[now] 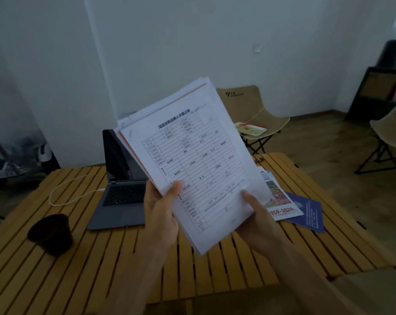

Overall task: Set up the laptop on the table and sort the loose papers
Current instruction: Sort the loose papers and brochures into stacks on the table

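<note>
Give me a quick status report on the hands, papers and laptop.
Left hand and right hand both grip the paper stack, raised above the table. Laptop open, cable attached. Brochures lie loose at right.

We cannot see most of the laptop screen behind the papers. The brochure is half covered too.
</note>
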Demonstrator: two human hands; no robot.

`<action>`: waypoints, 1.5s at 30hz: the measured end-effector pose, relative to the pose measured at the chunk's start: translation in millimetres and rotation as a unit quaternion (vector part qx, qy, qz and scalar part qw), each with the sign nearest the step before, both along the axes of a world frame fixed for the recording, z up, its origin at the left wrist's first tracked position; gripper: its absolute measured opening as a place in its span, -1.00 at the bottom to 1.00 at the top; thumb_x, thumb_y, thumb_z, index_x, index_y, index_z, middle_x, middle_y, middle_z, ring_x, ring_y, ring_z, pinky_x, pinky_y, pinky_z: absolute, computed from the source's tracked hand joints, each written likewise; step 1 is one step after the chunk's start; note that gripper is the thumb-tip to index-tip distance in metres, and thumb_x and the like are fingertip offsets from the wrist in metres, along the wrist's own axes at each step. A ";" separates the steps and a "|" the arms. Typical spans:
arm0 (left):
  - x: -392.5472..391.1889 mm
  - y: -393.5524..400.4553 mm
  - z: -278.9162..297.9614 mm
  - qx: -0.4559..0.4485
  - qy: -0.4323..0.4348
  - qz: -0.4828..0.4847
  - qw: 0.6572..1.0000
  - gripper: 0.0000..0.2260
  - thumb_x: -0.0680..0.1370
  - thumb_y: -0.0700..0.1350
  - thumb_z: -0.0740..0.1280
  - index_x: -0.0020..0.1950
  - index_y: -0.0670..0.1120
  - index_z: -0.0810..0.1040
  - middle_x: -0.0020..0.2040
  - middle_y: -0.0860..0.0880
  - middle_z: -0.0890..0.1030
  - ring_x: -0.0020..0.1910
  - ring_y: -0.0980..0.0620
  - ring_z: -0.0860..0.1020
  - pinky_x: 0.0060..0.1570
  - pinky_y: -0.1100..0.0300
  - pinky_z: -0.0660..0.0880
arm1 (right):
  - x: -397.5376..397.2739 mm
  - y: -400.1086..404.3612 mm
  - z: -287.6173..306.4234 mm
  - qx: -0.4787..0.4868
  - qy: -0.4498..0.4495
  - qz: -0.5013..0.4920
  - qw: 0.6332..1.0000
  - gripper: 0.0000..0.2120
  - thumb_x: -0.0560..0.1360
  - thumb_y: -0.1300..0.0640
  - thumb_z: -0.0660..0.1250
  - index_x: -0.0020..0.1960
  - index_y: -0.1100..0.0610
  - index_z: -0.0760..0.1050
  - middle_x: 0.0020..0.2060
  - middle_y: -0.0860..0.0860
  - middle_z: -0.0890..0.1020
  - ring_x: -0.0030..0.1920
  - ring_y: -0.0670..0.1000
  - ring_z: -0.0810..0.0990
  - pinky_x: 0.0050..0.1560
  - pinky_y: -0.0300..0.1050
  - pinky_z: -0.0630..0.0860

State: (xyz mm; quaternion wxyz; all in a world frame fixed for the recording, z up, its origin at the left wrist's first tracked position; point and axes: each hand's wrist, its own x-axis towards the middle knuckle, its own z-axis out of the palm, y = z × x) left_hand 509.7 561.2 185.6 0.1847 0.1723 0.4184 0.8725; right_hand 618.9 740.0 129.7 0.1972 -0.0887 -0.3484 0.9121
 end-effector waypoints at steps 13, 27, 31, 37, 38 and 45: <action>-88.7 -79.2 -24.2 -0.281 0.112 -0.066 0.951 -0.67 0.48 -0.10 0.42 0.24 -0.02 0.58 0.17 -0.10 0.65 0.11 -0.08 0.64 -0.05 -0.01 0.61 | 45.0 35.5 -7.3 0.262 -0.090 -0.101 0.956 -0.50 0.45 0.22 0.40 0.36 -0.04 0.48 0.26 0.20 0.56 0.25 0.29 0.56 0.16 0.47 0.49; -59.5 -75.5 -61.5 -0.393 0.227 -0.100 0.885 -0.63 0.43 -0.10 0.54 0.22 0.04 0.60 0.11 0.08 0.69 0.11 0.09 0.65 0.07 0.06 0.62 | 41.3 51.7 81.7 0.721 -0.289 0.043 0.628 -0.70 0.43 -0.05 0.51 0.09 -0.19 0.48 0.04 -0.16 0.57 -0.02 -0.11 0.60 -0.17 -0.21 0.58; -42.0 -75.7 -75.3 -0.329 0.182 -0.079 0.923 -0.63 0.45 -0.11 0.47 0.25 0.02 0.56 0.13 0.06 0.69 0.12 0.08 0.65 0.04 0.11 0.62 | 8.7 11.1 99.3 0.853 -0.347 0.093 0.377 -0.51 0.35 -0.43 0.34 0.14 -0.22 0.35 -0.02 -0.19 0.52 -0.04 -0.14 0.52 0.02 -0.13 0.49; -28.6 -64.9 -88.2 -0.318 0.153 -0.042 0.935 -0.28 0.31 0.28 0.53 0.38 0.04 0.45 0.21 0.01 0.64 0.19 0.02 0.62 0.08 -0.07 0.61 | -13.3 -11.4 73.6 0.881 -0.312 0.015 0.355 -0.39 0.38 -0.47 0.27 0.24 -0.11 0.29 0.04 -0.17 0.47 0.01 -0.10 0.48 -0.01 -0.11 0.33; -30.7 -64.1 -87.6 -0.309 0.152 -0.034 0.938 -0.24 0.29 0.31 0.53 0.39 0.03 0.43 0.22 0.00 0.63 0.19 0.01 0.62 0.08 -0.08 0.62 | -12.9 -9.9 74.8 0.877 -0.313 0.023 0.364 -0.42 0.39 -0.47 0.26 0.21 -0.11 0.30 0.01 -0.18 0.47 -0.01 -0.10 0.48 -0.01 -0.12 0.34; -34.7 -63.4 -84.5 -0.287 0.187 0.005 0.939 -0.27 0.31 0.35 0.45 0.37 0.03 0.40 0.17 0.12 0.60 0.14 0.09 0.62 -0.02 0.12 0.63 | -18.8 -15.5 78.8 0.884 -0.297 0.042 0.359 -0.51 0.37 -0.50 0.25 0.03 -0.14 0.37 -0.15 -0.18 0.53 -0.12 -0.11 0.53 0.01 -0.06 0.49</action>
